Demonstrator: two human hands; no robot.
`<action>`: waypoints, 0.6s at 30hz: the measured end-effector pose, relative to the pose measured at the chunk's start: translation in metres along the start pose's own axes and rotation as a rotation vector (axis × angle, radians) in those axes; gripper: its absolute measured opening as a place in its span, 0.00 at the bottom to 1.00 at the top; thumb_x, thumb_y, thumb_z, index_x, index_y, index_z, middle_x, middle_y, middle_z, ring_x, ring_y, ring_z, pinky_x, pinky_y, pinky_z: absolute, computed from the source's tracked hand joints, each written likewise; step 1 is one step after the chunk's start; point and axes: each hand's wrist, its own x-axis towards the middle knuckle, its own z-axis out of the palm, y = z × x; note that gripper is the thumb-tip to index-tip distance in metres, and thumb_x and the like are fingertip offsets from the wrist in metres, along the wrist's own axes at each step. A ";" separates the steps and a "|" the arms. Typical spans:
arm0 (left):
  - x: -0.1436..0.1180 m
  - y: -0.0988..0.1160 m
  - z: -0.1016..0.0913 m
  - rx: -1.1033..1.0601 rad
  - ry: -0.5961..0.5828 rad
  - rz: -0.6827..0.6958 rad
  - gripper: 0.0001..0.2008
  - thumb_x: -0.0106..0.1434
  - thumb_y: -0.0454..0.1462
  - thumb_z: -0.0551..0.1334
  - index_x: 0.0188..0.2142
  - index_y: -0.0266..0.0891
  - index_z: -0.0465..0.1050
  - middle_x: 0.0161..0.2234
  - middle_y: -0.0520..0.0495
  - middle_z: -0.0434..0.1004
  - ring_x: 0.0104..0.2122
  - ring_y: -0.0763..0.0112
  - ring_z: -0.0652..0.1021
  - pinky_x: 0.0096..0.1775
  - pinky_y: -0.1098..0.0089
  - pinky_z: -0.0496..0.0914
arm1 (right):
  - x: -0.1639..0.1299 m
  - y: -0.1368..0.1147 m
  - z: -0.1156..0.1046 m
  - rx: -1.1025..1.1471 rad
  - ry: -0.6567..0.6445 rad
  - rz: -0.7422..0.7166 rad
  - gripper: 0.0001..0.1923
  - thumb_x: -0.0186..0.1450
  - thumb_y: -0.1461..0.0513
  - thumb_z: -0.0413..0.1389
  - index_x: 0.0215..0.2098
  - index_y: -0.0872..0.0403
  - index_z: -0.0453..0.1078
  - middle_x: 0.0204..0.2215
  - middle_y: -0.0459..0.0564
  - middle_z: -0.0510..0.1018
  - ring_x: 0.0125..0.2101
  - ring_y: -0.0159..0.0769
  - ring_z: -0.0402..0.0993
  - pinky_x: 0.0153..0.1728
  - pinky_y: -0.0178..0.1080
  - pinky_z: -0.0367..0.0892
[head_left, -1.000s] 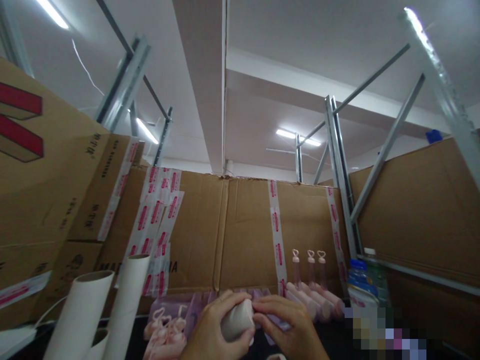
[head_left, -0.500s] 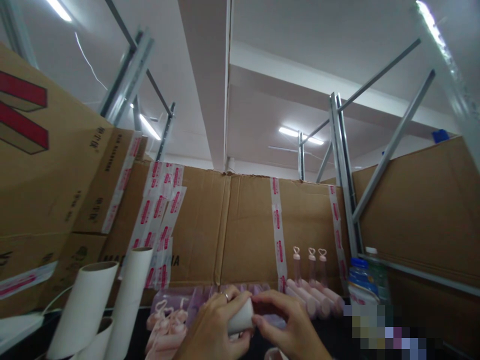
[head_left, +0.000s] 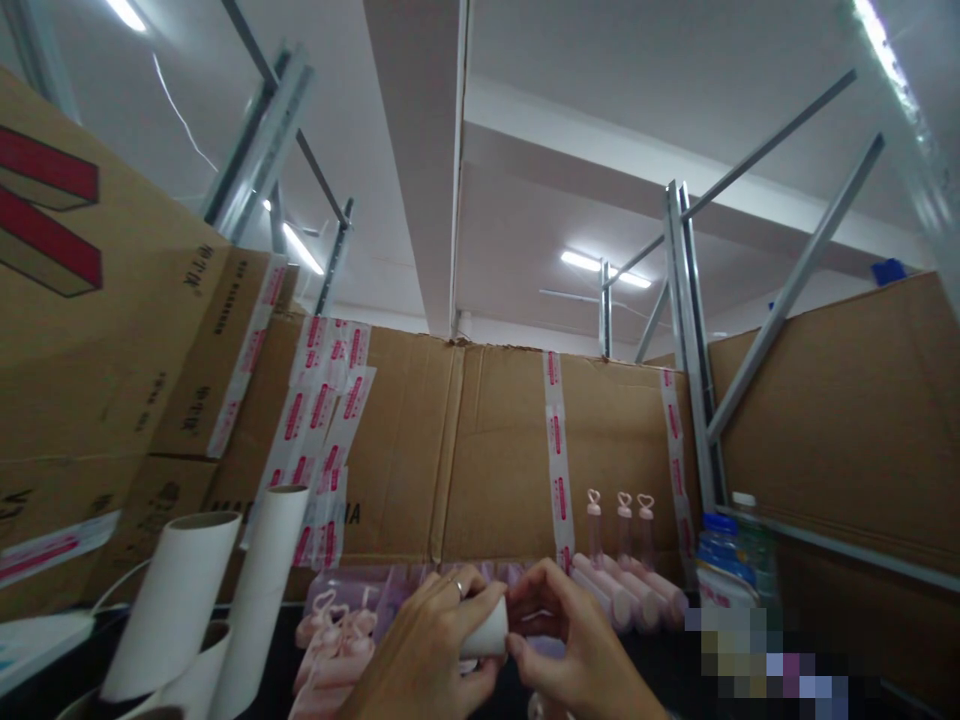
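Observation:
My left hand is wrapped round a small white roll, with a ring on one finger. My right hand has its fingers curled, thumb and fingertips pinching at the right end of that roll. Left of my hands lies a pile of pink bubble-wand tubes with heart-shaped tops. A pale purple tray sits behind them, partly hidden by my left hand. Below my right hand a small pinkish object shows at the picture's bottom edge; I cannot make out what it is.
White cardboard tubes stand at the left. Several pink cylinders lie at the back right, with clear heart-topped wands upright behind them. A blue-capped container and a bottle stand further right. Cardboard walls enclose the back.
The white roll has turned slightly and moved a little right in my left hand. My right hand's fingers have drawn up and bent more at the roll's end. The view has shifted slightly.

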 end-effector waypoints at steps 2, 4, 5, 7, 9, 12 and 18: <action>0.000 0.000 0.001 -0.001 0.010 0.008 0.23 0.54 0.28 0.59 0.50 0.43 0.72 0.46 0.47 0.73 0.46 0.56 0.73 0.47 0.56 0.65 | 0.000 0.000 0.000 -0.001 -0.003 0.009 0.15 0.55 0.72 0.57 0.39 0.54 0.66 0.35 0.47 0.77 0.37 0.38 0.78 0.40 0.43 0.77; 0.000 -0.001 0.002 -0.009 0.018 0.011 0.23 0.53 0.28 0.58 0.49 0.43 0.72 0.46 0.47 0.74 0.47 0.56 0.73 0.48 0.56 0.65 | 0.000 0.000 -0.001 0.002 -0.005 0.014 0.14 0.55 0.72 0.57 0.38 0.54 0.66 0.35 0.47 0.77 0.37 0.39 0.78 0.40 0.43 0.77; 0.000 -0.001 0.002 -0.014 0.019 0.007 0.23 0.53 0.28 0.59 0.49 0.43 0.72 0.46 0.47 0.73 0.47 0.56 0.73 0.49 0.55 0.66 | 0.000 -0.001 -0.001 0.004 -0.010 0.014 0.14 0.55 0.72 0.57 0.39 0.53 0.66 0.36 0.47 0.77 0.37 0.39 0.78 0.40 0.43 0.76; -0.001 -0.002 0.002 -0.024 0.017 -0.003 0.22 0.53 0.28 0.59 0.48 0.43 0.72 0.46 0.46 0.73 0.48 0.56 0.73 0.50 0.54 0.66 | 0.000 -0.001 -0.001 0.003 -0.022 0.013 0.15 0.56 0.71 0.57 0.40 0.53 0.66 0.36 0.48 0.77 0.38 0.39 0.78 0.40 0.42 0.76; 0.000 -0.002 0.002 -0.029 0.015 -0.007 0.21 0.53 0.28 0.59 0.47 0.42 0.72 0.46 0.46 0.73 0.47 0.56 0.74 0.49 0.54 0.67 | 0.001 -0.002 -0.002 0.008 -0.027 0.010 0.17 0.57 0.71 0.58 0.42 0.52 0.66 0.36 0.48 0.78 0.38 0.39 0.78 0.40 0.41 0.75; 0.001 -0.003 0.001 -0.032 0.019 -0.012 0.22 0.54 0.29 0.59 0.49 0.41 0.72 0.46 0.46 0.73 0.47 0.56 0.74 0.48 0.56 0.67 | 0.001 0.000 -0.003 0.046 -0.019 0.015 0.17 0.59 0.68 0.60 0.46 0.51 0.67 0.39 0.50 0.80 0.40 0.40 0.79 0.39 0.40 0.75; 0.002 -0.006 0.001 -0.100 0.054 -0.034 0.17 0.55 0.30 0.61 0.44 0.44 0.73 0.43 0.50 0.73 0.46 0.61 0.74 0.47 0.61 0.67 | 0.000 0.003 -0.009 0.010 -0.066 -0.007 0.20 0.65 0.62 0.61 0.56 0.47 0.72 0.47 0.53 0.80 0.46 0.44 0.79 0.47 0.45 0.75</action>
